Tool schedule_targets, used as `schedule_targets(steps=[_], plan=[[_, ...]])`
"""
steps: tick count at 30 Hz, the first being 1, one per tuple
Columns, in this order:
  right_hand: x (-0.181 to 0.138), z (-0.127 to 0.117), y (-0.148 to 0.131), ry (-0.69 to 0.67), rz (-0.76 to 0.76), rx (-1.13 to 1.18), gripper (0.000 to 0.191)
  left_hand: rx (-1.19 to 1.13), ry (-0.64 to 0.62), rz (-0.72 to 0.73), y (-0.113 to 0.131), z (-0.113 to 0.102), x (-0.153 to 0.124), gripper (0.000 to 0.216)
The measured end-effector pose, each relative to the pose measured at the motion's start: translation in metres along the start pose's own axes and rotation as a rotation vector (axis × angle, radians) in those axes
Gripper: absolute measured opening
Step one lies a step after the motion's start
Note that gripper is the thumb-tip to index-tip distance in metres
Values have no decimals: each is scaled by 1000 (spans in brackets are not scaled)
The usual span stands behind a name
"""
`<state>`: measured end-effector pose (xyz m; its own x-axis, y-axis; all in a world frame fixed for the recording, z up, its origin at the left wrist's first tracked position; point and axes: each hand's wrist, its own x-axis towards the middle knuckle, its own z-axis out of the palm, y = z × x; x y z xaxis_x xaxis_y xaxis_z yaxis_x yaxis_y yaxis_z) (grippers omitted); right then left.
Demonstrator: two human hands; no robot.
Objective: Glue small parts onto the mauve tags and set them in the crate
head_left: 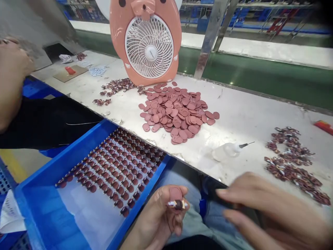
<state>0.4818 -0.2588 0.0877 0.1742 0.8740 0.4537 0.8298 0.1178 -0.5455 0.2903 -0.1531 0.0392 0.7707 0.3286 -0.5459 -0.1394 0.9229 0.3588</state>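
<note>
My left hand is closed in a pinch on a small pink oval piece with a dark and white bit on it, held over my lap. My right hand hovers just to its right, fingers stretched out and blurred, holding nothing. A blue tray on my left holds several neat rows of finished dark-pink pieces. A heap of loose pink oval pieces lies on the white table. A clear glue bottle with a needle tip lies on its side near the table edge.
A pink fan with a white grille stands behind the heap. Piles of small dark parts lie at the right and by the fan. Another person's arm shows at the far left. A green conveyor belt runs behind.
</note>
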Motion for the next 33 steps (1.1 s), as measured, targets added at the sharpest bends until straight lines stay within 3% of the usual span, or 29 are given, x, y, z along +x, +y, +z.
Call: schedule_targets(steps=[4,7,13,17,20,24,30,33], plan=[[3,22,-30,-113,-15,342,22,57,-27,17,-5,-4,-6,45],[8,34,-34,-111,-17,378,21,75,-58,49,-7,-5,-9,41],[9,37,-37,-126,-9,388,27,98,-103,50,-4,-10,-10,39],[9,43,-36,-97,-29,344,24,95,-91,40,-4,-15,-6,52],[5,54,-34,3,-52,217,19,75,31,145,-7,-16,-4,62],[-3,73,-29,115,-169,-14,25,181,312,476,-12,-14,-8,45],[0,98,-30,79,-309,-82,21,321,446,500,-10,-12,-12,40],[2,98,-36,66,-341,-79,20,497,579,508,-5,-27,-13,42]])
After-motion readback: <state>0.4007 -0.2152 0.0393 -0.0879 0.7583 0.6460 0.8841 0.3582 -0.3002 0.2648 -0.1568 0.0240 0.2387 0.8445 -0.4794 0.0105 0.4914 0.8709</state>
